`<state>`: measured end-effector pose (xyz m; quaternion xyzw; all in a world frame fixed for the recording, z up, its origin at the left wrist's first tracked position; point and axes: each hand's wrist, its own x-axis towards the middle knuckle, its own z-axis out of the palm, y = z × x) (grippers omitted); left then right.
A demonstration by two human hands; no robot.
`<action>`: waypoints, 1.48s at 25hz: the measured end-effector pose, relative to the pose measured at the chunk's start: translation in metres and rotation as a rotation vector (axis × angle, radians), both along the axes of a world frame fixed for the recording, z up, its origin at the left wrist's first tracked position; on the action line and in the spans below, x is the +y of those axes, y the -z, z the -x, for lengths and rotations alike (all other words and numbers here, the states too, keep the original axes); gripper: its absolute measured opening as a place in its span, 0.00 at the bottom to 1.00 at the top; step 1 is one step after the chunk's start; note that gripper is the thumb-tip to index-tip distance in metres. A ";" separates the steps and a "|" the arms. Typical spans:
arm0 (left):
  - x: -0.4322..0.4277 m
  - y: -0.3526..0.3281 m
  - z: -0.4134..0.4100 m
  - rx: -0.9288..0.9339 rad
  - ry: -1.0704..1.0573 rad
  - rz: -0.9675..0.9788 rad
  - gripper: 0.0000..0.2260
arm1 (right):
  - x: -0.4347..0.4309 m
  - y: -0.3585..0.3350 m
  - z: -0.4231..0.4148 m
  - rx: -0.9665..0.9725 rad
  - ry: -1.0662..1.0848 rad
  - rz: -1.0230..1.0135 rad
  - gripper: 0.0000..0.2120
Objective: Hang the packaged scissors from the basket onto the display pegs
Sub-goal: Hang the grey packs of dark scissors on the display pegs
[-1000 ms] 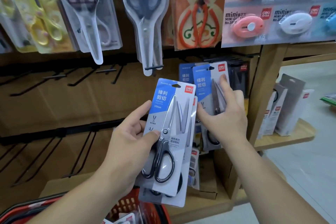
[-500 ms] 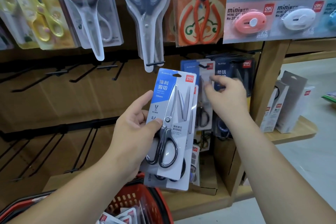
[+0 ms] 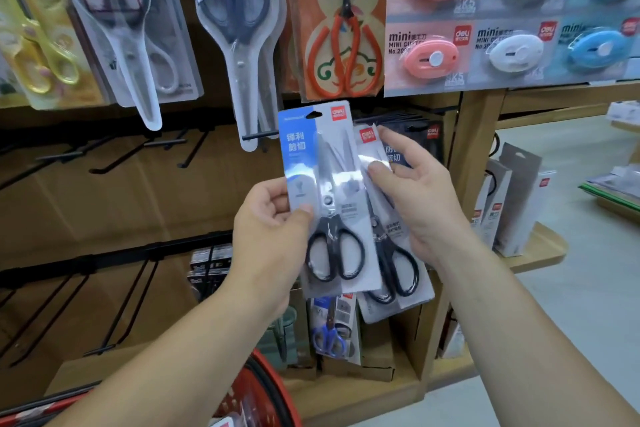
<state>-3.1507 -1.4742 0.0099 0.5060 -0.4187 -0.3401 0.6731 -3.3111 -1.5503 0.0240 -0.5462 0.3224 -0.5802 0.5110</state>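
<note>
Gripping the blue-card scissors pack [image 3: 322,191] upright before the display, the left hand [image 3: 266,218] has raised it. Right hand [image 3: 422,204], at the peg 0.5 s earlier, now pinches the second scissors pack [image 3: 398,263], fanned rightward behind; red basket [image 3: 263,388] below.

**A:** What runs out of the frame?
**B:** The red basket [image 3: 266,388], lower centre, cut by the bottom edge.
**A:** Anything hidden?
**B:** Mid-frame, the second scissors pack [image 3: 398,288] sits half behind the front pack [image 3: 322,156] and the right hand [image 3: 422,198]. Its small print is blurred.
</note>
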 end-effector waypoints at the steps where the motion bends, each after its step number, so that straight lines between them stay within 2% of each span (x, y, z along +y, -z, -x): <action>1: 0.002 0.000 -0.006 0.002 -0.019 -0.017 0.12 | -0.002 0.004 -0.001 0.015 0.076 0.009 0.21; 3: 0.009 0.001 -0.015 -0.023 -0.043 -0.056 0.14 | -0.005 0.012 0.000 0.081 0.280 0.072 0.20; 5: 0.017 0.005 -0.019 -0.085 -0.031 -0.082 0.17 | -0.005 0.018 0.000 0.077 0.382 0.120 0.21; 11: 0.022 0.004 -0.021 -0.180 0.006 -0.102 0.26 | -0.025 0.020 -0.023 0.034 0.395 0.144 0.21; 16: 0.024 0.006 -0.027 -0.184 -0.009 -0.096 0.28 | -0.028 0.040 -0.026 0.122 0.514 0.205 0.19; 21: 0.009 0.010 -0.024 -0.179 0.009 -0.098 0.27 | -0.041 0.034 -0.024 0.294 0.377 0.132 0.21; 23: 0.000 0.008 -0.017 -0.187 0.050 -0.074 0.27 | -0.040 0.026 -0.017 0.325 0.382 0.134 0.17; 26: -0.016 0.005 -0.001 -0.222 0.115 -0.028 0.28 | -0.041 0.016 -0.005 0.156 0.573 0.181 0.09; 28: -0.026 0.007 0.010 -0.242 0.135 -0.005 0.30 | -0.041 0.010 0.000 0.046 0.545 0.146 0.06; 30: -0.034 0.015 0.019 -0.250 0.110 0.001 0.32 | -0.039 0.011 0.002 0.110 0.477 0.158 0.03; 33: -0.036 0.035 0.028 -0.314 0.080 0.005 0.32 | -0.034 0.019 0.006 0.246 0.410 0.217 0.06; 37: -0.038 0.049 0.030 -0.325 0.075 0.014 0.32 | -0.037 0.020 0.009 0.282 0.391 0.277 0.06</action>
